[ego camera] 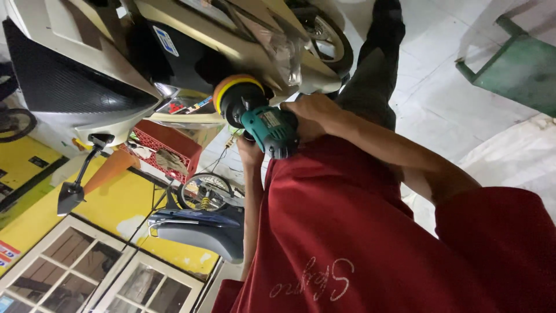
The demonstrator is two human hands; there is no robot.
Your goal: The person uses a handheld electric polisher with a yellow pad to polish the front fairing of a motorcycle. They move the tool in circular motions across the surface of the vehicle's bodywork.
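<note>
Polishing is in hand. Right hand (315,113) has its fingers closed round the teal polisher (269,127); left hand (250,153) grips it from below. Its orange-and-yellow pad (231,93) touches the cream scooter panel (191,43). Steady, flat pad pressure appears necessary.

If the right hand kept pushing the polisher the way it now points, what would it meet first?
The right hand grips the teal polisher, whose orange-and-yellow pad points at the scooter's cream body panel. That panel comes first; the pad looks already on it, though depth is unclear.
</note>
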